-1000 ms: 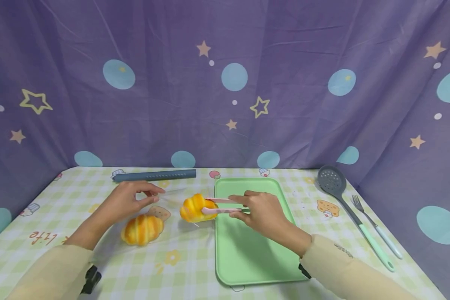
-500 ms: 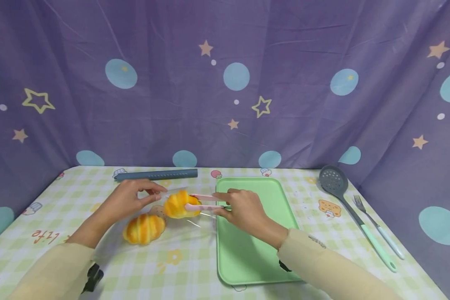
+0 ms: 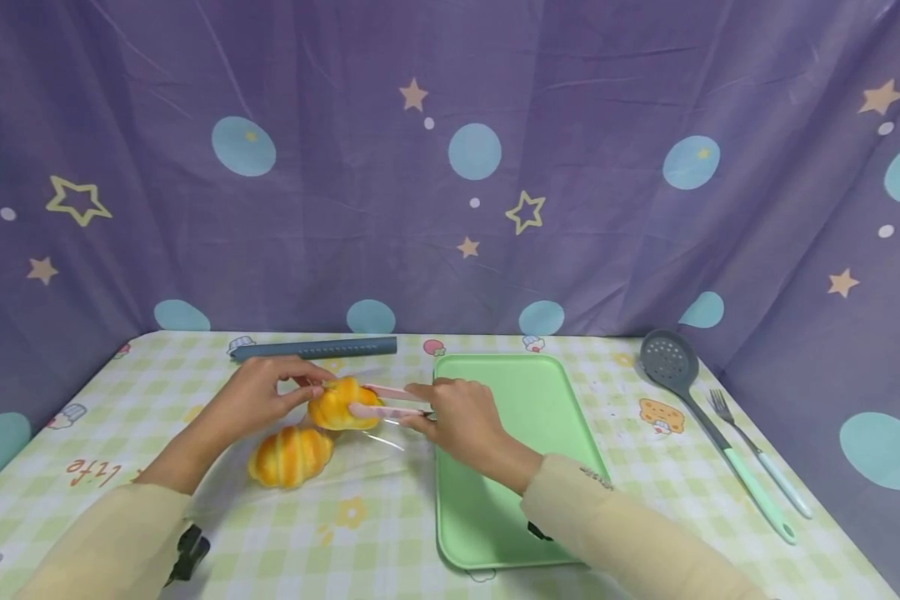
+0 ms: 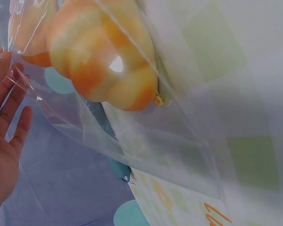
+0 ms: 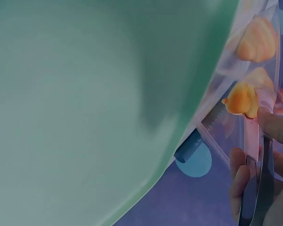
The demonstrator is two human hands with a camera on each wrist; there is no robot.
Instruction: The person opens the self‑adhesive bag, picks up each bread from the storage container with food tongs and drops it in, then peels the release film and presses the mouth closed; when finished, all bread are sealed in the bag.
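Note:
My left hand [image 3: 258,396] pinches the edge of a clear plastic bag [image 4: 73,125] between thumb and fingers. In my right hand [image 3: 465,421] is a pair of tongs with pink tips [image 3: 378,412] and dark metal arms, its tips closed on a yellow-orange croissant [image 3: 333,407]. That croissant is at the bag's mouth, right by my left fingertips. Just nearer to me, a second croissant [image 3: 291,458] lies on the left of the table; the left wrist view shows it through the clear film. The tongs' rear end is hidden by my right hand.
A light green tray [image 3: 495,525] lies under my right forearm. Farther right are a grey skimmer [image 3: 671,362] with a mint handle and a fork [image 3: 761,458]. A dark blue, long narrow object [image 3: 318,348] lies along the back, before the purple curtain [image 3: 607,233].
My right hand has moved left with the tongs and croissant, from the tray's left edge to the bag's mouth by my left hand. My left hand has kept its place.

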